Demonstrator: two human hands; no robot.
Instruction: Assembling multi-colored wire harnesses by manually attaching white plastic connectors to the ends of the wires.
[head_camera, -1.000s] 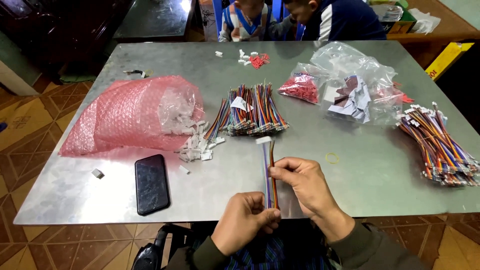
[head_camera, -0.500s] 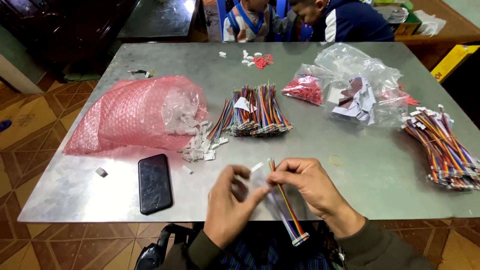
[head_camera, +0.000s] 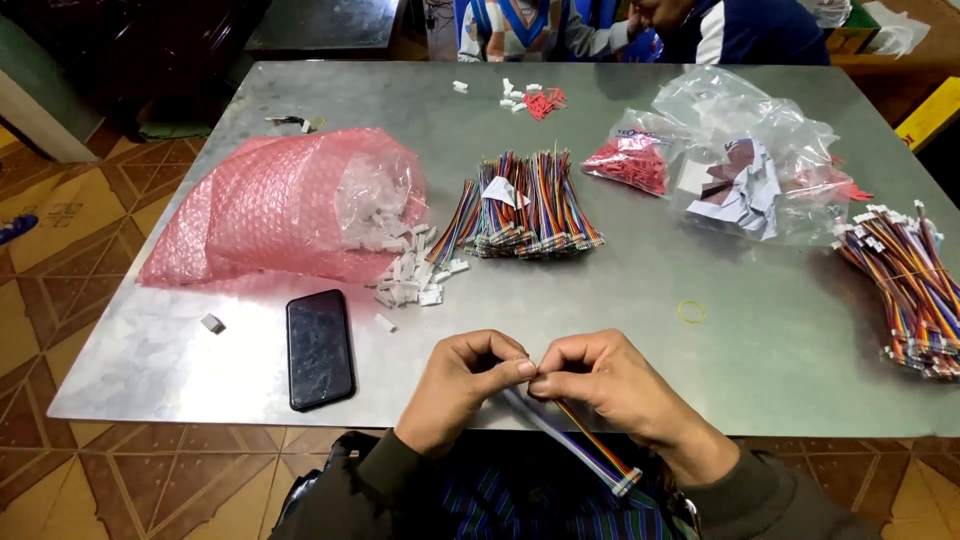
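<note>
Head view: left hand (head_camera: 465, 385) and right hand (head_camera: 600, 385) meet fingertip to fingertip at the near edge of the metal table (head_camera: 620, 300), both pinched narrow on the top end of a rainbow ribbon cable (head_camera: 590, 450), which hangs down off the table edge toward the lap. A black phone (head_camera: 319, 348) lies just left. White connectors (head_camera: 410, 280) spill from the pink bubble bag (head_camera: 285, 205); cable bundle (head_camera: 525, 205) sits beyond.

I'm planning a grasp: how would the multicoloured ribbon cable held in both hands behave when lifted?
Probably floppy: the ribbon cable droops from the left hand and right hand below the table edge. Likely light, since a fingertip pinch holds it. Its white end connector looks small, perhaps snag-prone.
</note>
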